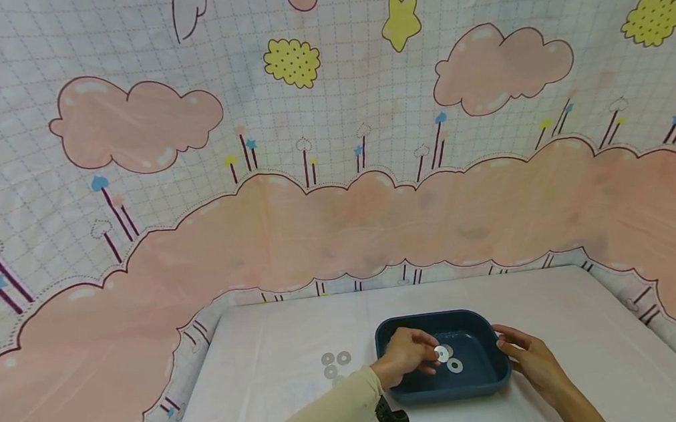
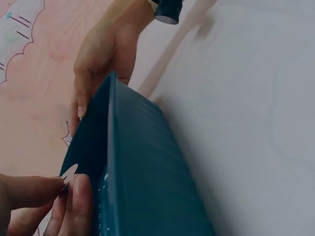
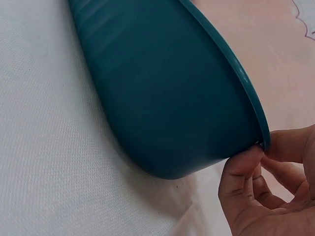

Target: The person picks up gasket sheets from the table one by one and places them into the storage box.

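A dark blue plastic tub (image 1: 486, 379) sits on the white table (image 1: 268, 378). My left hand (image 1: 408, 356) reaches over the tub's left part and pinches a flat silver washer (image 1: 442, 354) between thumb and fingers; the left wrist view shows the washer (image 2: 69, 173) at my fingertips (image 2: 74, 194) beside the tub wall (image 2: 142, 167). Another washer (image 1: 455, 365) lies on the tub's floor. My right hand (image 1: 522, 349) holds the tub's right rim, thumb (image 3: 241, 169) against the edge of the tub (image 3: 167, 98).
Three loose washers (image 1: 334, 363) lie on the table left of the tub. A cartoon cloud cloth (image 1: 334, 171) covers the backdrop and drapes past the table edges. Black wrist camera mounts (image 1: 392, 419) sit at the near edge.
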The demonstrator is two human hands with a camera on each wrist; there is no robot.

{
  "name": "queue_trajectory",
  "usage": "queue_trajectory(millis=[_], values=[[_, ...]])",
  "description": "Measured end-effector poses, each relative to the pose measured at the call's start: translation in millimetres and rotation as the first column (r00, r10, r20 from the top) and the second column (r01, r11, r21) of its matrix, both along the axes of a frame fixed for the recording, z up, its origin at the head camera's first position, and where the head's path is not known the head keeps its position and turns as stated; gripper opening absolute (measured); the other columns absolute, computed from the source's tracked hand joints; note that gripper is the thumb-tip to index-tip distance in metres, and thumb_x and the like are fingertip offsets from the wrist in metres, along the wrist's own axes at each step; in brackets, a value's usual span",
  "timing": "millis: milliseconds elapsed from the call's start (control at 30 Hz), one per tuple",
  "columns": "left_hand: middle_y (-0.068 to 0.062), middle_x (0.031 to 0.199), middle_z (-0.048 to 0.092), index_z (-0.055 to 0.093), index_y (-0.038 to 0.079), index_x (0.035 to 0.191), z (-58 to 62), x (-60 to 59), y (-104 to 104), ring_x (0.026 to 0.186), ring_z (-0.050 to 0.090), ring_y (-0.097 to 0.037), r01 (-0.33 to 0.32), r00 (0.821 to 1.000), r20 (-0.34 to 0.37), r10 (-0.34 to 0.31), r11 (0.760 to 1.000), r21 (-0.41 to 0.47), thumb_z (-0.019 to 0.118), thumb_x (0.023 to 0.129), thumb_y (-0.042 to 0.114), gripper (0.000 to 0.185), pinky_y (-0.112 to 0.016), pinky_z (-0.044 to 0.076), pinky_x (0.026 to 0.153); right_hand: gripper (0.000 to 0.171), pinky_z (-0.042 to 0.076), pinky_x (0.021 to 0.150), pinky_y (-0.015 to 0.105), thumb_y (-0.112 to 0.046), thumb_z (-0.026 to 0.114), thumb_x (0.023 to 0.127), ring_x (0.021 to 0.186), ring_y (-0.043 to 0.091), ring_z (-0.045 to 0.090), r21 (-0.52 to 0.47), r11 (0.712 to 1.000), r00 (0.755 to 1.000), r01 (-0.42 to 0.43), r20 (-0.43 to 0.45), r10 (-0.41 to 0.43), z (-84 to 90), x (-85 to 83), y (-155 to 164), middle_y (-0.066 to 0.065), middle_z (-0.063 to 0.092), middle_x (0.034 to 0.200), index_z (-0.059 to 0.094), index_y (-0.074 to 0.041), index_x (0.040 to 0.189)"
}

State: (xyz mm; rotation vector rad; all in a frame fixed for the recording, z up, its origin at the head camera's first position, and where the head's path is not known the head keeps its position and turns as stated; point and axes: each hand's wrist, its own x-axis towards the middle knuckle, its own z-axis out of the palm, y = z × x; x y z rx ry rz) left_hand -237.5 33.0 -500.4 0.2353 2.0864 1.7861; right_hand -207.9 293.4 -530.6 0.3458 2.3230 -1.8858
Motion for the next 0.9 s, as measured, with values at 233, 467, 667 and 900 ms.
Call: queue_trajectory(millis=[233, 467, 667, 900], values=[[-0.009, 0.080, 0.068, 0.072, -0.002, 0.095, -13.2, -2.4, 5, 0.064, 0.068, -0.014, 0.000, 1.000, 0.029, 0.001, 0.999, -0.051, 0.066, 0.079, -0.013, 0.020, -0.031, 0.060, 0.055, 0.052, 0.054, 0.085, 0.022, -0.021, 0.059, 0.099, 0.107, 0.015, 0.052, 0.007, 1.000, 1.000, 0.007, 0.003, -0.007, -0.4, -1.4, 0, 0.005, 0.052, 0.118, 0.044, -0.006, 0.146], [-0.012, 0.074, 0.067, 0.071, -0.004, 0.091, -20.9, -0.5, 7, 0.060, 0.068, -0.016, -0.015, 0.999, 0.028, 0.018, 0.994, -0.113, 0.066, 0.078, -0.017, 0.018, -0.032, 0.059, 0.052, 0.052, 0.054, 0.085, 0.022, -0.021, 0.059, 0.099, 0.108, 0.016, 0.052, 0.005, 1.000, 1.000, 0.012, 0.002, -0.012, -0.4, -1.5, 0, 0.006, 0.052, 0.119, 0.044, -0.006, 0.146], [-0.011, 0.072, 0.068, 0.072, -0.004, 0.091, -22.9, -0.9, 8, 0.059, 0.068, -0.017, -0.004, 1.000, 0.030, 0.009, 0.986, -0.168, 0.066, 0.078, -0.016, 0.018, -0.030, 0.059, 0.051, 0.052, 0.054, 0.084, 0.022, -0.019, 0.059, 0.099, 0.106, 0.015, 0.053, 0.002, 1.000, 1.000, 0.015, 0.004, -0.015, -0.4, -1.2, 0, 0.005, 0.051, 0.118, 0.044, -0.006, 0.146], [-0.009, 0.071, 0.068, 0.073, -0.003, 0.093, -24.0, -2.1, 9, 0.058, 0.068, -0.015, -0.002, 0.999, 0.039, 0.010, 0.980, -0.199, 0.068, 0.078, -0.015, 0.020, -0.029, 0.059, 0.053, 0.052, 0.055, 0.086, 0.023, -0.020, 0.059, 0.099, 0.109, 0.017, 0.052, -0.002, 1.000, 1.000, 0.009, 0.006, -0.009, -0.8, -1.6, 0, 0.009, 0.051, 0.123, 0.044, -0.006, 0.146]])
